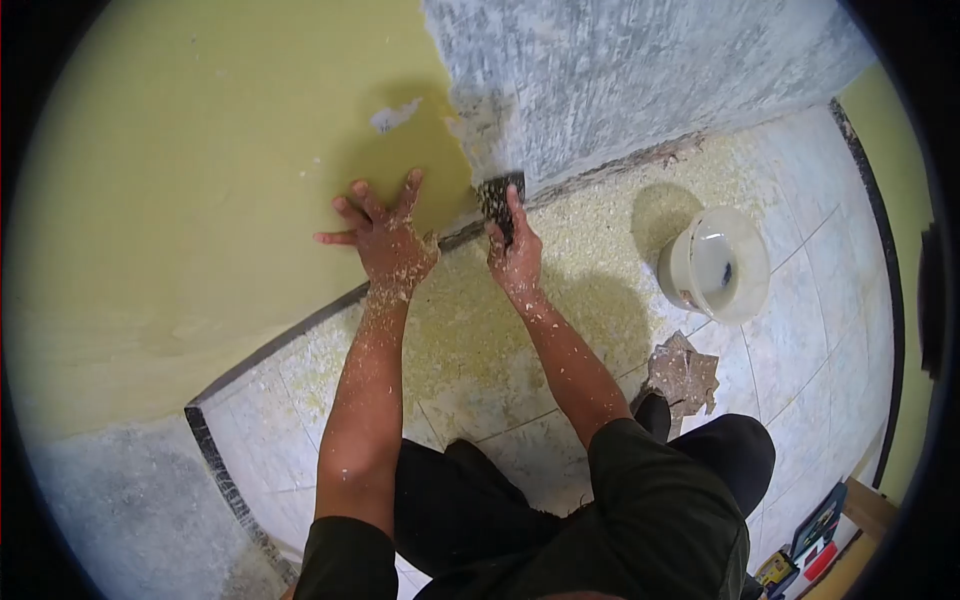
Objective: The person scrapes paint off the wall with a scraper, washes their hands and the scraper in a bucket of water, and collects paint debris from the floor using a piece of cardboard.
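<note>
My right hand [516, 254] grips a dark paint scraper [497, 198], its wide end against the wall just above the black baseboard. The scraper is speckled with paint flakes, and my fingers hide part of its handle. Fingers spread, my left hand [388, 235] rests on the yellow painted wall [230, 170]; flakes stick to its wrist and forearm. Bare grey-white plaster [640, 70] begins right where the scraper touches, up and to the right. A small pale patch [395, 115] shows in the yellow paint above my left hand.
Yellow paint flakes [470, 320] cover the tiled floor below the wall. A white plastic bucket [715, 265] holding some liquid stands at the right. Torn brown cardboard [685, 375] lies by my foot. Several items, one with a red part [820, 562], sit at the lower right.
</note>
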`<state>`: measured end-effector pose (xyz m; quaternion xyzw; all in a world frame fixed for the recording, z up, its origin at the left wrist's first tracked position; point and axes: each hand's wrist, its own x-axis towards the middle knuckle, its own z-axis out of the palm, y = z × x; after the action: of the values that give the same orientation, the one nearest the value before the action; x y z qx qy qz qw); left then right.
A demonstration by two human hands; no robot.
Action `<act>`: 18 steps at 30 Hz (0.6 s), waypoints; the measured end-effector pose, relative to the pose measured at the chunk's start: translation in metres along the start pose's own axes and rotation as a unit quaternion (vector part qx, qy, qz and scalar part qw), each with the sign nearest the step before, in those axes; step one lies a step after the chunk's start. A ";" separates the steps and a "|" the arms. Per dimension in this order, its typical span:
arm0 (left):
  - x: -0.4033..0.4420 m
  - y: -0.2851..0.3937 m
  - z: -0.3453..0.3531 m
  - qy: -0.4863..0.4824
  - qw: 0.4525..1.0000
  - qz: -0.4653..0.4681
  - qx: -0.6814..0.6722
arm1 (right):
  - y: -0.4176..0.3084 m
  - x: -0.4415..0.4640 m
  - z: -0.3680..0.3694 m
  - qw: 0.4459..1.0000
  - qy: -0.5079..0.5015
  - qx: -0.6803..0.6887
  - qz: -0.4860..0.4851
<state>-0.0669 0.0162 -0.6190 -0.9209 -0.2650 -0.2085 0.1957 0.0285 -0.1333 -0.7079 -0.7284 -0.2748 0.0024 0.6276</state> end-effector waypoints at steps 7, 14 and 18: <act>0.000 0.005 -0.010 -0.012 1.000 -0.005 -0.025 | -0.026 0.016 -0.009 0.991 0.057 -0.058 -0.102; -0.004 0.004 -0.017 -0.021 0.999 -0.003 -0.035 | -0.066 0.030 -0.013 0.993 0.048 -0.024 -0.108; 0.005 0.005 -0.009 0.012 1.000 -0.004 -0.019 | -0.030 0.022 -0.012 0.993 0.052 -0.019 -0.108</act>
<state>-0.0629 0.0098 -0.6104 -0.9208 -0.2622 -0.2256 0.1805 0.0391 -0.1334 -0.6704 -0.7054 -0.3189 -0.1080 0.6238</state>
